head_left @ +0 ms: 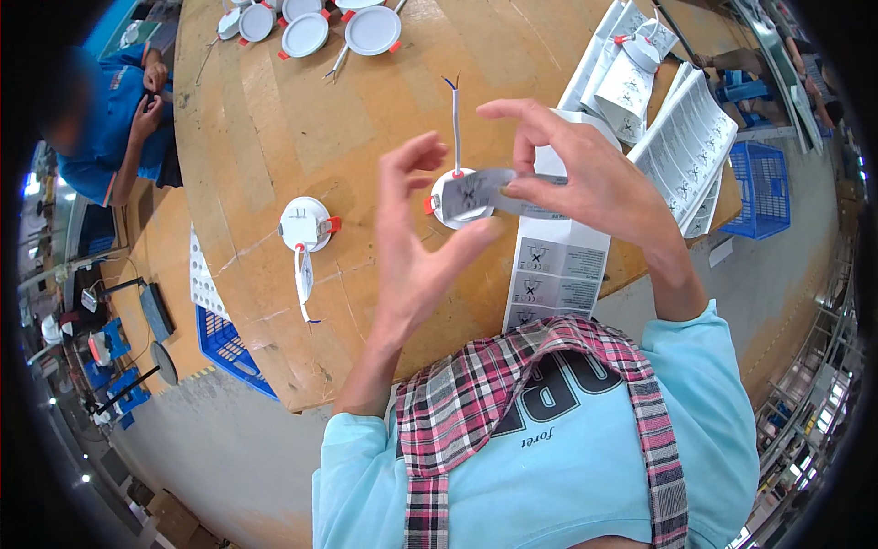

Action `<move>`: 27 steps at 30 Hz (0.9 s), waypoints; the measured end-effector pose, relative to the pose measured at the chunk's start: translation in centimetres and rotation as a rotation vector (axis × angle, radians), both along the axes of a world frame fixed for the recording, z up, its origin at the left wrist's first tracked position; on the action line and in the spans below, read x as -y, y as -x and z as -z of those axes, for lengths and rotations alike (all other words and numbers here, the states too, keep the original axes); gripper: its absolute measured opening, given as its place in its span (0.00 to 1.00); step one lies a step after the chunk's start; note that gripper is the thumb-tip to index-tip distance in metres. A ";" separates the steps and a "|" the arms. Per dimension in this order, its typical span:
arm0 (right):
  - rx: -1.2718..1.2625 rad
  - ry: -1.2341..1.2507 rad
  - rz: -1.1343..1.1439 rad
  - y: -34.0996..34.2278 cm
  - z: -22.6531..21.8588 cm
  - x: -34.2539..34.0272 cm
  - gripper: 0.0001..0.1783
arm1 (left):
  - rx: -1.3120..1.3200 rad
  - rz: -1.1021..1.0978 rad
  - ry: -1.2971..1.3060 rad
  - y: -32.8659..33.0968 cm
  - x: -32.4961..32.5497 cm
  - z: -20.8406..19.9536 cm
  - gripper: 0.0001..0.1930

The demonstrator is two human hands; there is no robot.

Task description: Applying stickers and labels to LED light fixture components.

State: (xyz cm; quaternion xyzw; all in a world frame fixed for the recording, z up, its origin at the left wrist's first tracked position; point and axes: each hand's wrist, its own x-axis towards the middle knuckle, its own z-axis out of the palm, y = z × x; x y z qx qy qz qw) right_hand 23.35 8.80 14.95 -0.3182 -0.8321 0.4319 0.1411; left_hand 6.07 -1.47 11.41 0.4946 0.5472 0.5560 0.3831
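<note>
My right hand pinches a silver-grey printed label between thumb and forefinger. The label curls to the left, above a round white downlight with red clips. From that lamp a white cable with bare-ended coloured wires runs away from me. Just left of the label is my left hand, its fingers and thumb apart and nothing in them. Beneath my right hand lies a strip of labels. A second downlight rests to the left, a label around its cable.
Several white downlights lie at the table's far side. Stacks of printed label sheets cover the right side, one lamp on top. Blue baskets stand beyond the table. At the left, another person works.
</note>
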 end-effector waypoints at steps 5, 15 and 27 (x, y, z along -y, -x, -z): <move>-0.052 0.047 -0.067 0.0 -0.4 0.1 0.30 | 0.379 0.133 0.267 -0.1 -0.3 0.6 0.27; -0.347 0.060 0.007 -0.3 2.7 -1.4 0.32 | 0.413 0.015 0.188 0.4 -0.1 0.7 0.08; -0.159 0.241 0.242 0.6 5.2 -1.9 0.11 | 0.294 -0.139 0.122 1.5 -3.8 4.7 0.10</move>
